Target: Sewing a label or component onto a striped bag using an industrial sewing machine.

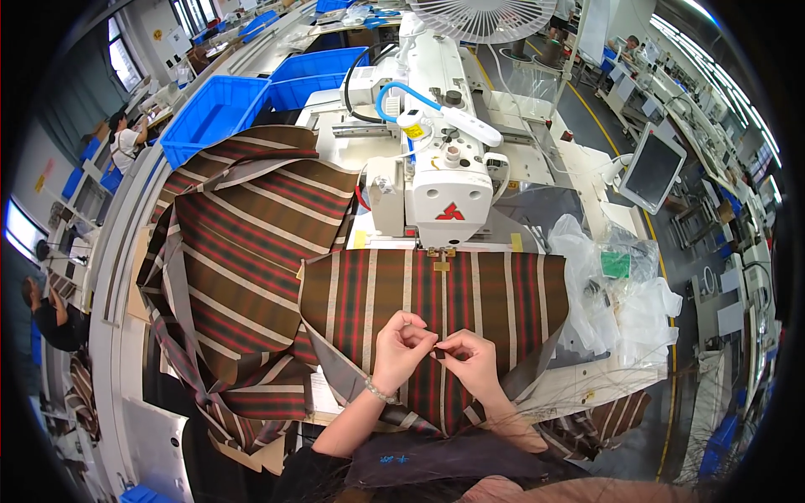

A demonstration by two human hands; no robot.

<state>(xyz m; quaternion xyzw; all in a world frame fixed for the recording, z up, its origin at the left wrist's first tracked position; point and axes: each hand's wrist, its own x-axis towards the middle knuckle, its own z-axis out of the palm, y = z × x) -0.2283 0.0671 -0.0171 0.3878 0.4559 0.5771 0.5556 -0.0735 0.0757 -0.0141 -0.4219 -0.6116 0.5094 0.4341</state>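
Brown fabric with red and cream stripes (352, 289) lies spread over the bed of a white sewing machine (453, 189). Above its middle, my left hand (402, 348) and my right hand (468, 359) meet, fingertips pinched together. Between them is a small dark piece (438, 353), too small to name; the right fingers close on it, and the left fingertips touch its upper edge. A brass-coloured plate (441, 266) under the machine head rests over the fabric's far edge. Both wrists hover over the cloth.
More striped fabric (251, 277) is heaped at the left. Blue bins (214, 117) stand behind it. Clear plastic bags (620, 302) lie at the right, below a tablet screen (656, 170). A fan (482, 17) is at the back. Other people work farther off.
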